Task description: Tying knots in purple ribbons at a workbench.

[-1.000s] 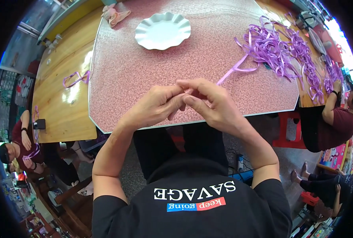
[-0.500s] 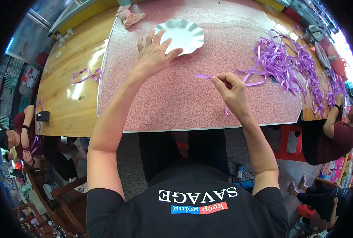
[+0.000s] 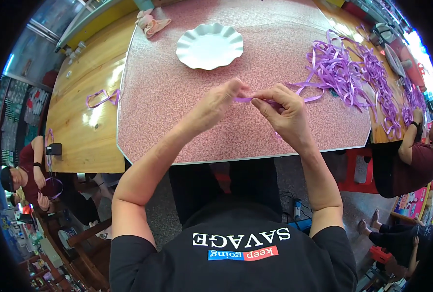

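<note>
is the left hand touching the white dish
No, the left hand is by the purple ribbon, with pink tabletop showing between it and the white dish.

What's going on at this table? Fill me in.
A person is handling a purple ribbon above a pink tabletop. The right grip pinches it; the left grip is by its end, but whether it holds on is unclear. A white wavy-rimmed plate lies beyond, with a tangled ribbon heap to the right.

Ahead on your left lies a crumpled pink cloth (image 3: 154,26); a red stool (image 3: 351,166) stands to your right
</note>
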The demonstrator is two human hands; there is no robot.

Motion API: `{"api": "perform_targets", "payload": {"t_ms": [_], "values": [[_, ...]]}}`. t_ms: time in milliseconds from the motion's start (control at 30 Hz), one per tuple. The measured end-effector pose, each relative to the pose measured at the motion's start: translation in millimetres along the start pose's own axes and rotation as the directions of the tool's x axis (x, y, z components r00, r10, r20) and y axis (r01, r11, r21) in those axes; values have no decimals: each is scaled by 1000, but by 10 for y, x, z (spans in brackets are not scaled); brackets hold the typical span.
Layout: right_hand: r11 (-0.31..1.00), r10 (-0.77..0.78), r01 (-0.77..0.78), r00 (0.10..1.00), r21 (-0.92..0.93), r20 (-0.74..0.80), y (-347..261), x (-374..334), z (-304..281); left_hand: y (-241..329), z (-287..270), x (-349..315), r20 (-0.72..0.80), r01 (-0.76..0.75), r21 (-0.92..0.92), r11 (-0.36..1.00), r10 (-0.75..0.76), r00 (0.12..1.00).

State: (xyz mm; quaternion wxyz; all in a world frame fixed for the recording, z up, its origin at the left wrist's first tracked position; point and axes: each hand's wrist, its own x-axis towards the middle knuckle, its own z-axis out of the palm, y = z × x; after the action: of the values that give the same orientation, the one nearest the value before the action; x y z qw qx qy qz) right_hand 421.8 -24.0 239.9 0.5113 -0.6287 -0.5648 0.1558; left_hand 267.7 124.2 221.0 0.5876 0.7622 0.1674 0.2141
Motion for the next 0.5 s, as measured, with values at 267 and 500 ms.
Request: {"api": "perform_targets", "payload": {"t_ms": [267,500], "values": [[996,-41,48,994,-72,100,89,-89,-55,135,73,-295,67,64,-30,998,-62,996],[800,312,-429,894,419,320,-125,-98,104,298,66,-399,57,-80,325,942,65,996]]}}
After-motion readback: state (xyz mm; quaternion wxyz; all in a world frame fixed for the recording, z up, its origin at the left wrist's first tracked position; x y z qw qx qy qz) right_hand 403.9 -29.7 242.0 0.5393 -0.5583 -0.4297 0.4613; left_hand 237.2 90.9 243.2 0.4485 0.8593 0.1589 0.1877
